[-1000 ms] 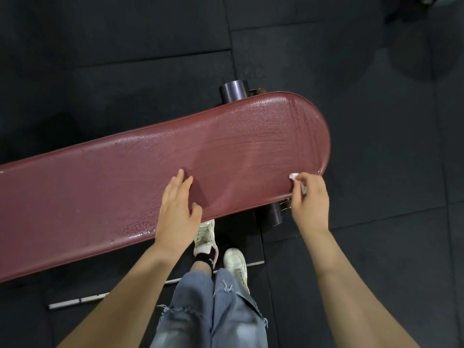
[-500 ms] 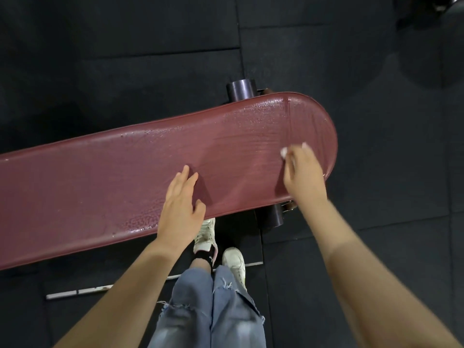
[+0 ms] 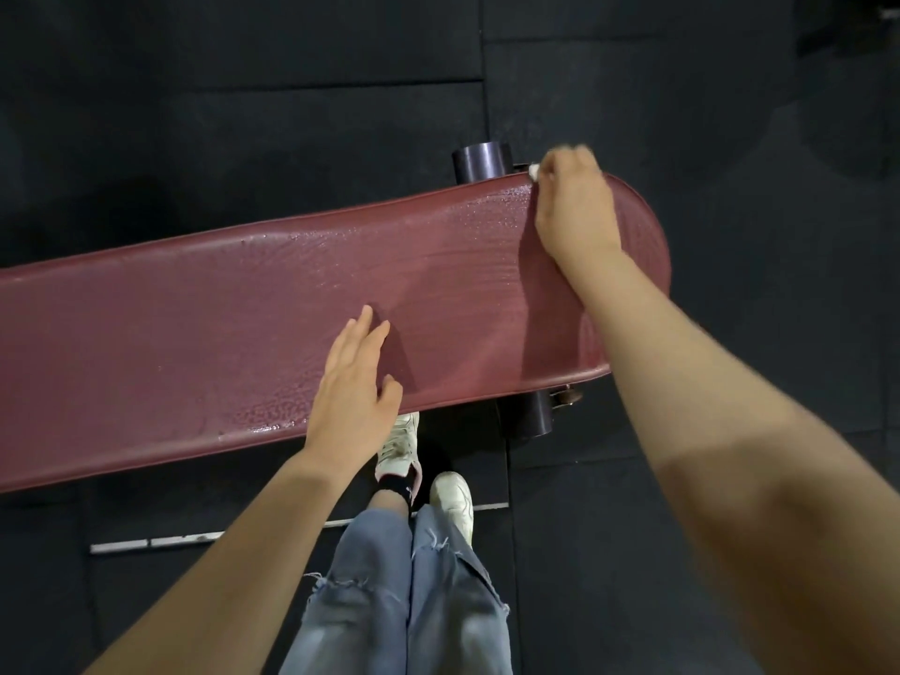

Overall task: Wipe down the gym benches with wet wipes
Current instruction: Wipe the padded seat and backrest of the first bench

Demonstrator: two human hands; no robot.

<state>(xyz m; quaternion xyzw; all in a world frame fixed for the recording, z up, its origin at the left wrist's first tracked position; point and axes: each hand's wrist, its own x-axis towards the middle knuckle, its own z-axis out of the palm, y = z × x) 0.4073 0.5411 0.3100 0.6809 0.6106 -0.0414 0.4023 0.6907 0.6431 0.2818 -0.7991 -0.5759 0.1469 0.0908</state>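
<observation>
Two hands work over one dark red padded desk [image 3: 219, 333], which runs from the left edge of the frame to a rounded end at the right of centre. In the head view, the right hand [image 3: 574, 207] reaches across to the far edge of the pad near that rounded end, upper right of centre. Its grip is curled closed around a white wipe [image 3: 534, 171], of which only a small bit shows at the knuckles, right on the pad's far rim. The left hand [image 3: 353, 382] lies flat on the near half of the pad at the centre of the frame, its grip apart, fingers straight and pressed on the surface, holding nothing. The pad's surface glistens with fine wet beads along its far strip and near its front edge, lower left of centre.

A dark tube [image 3: 479, 163] pokes out behind the pad just left of the right hand, and another tube [image 3: 528, 414] shows under the front edge at lower right of centre. Below the pad, at bottom centre, are frayed jeans [image 3: 389, 601] and white shoes [image 3: 450, 499] on a black floor [image 3: 243, 114]. A pale strip [image 3: 146, 543] lies on the floor at lower left.
</observation>
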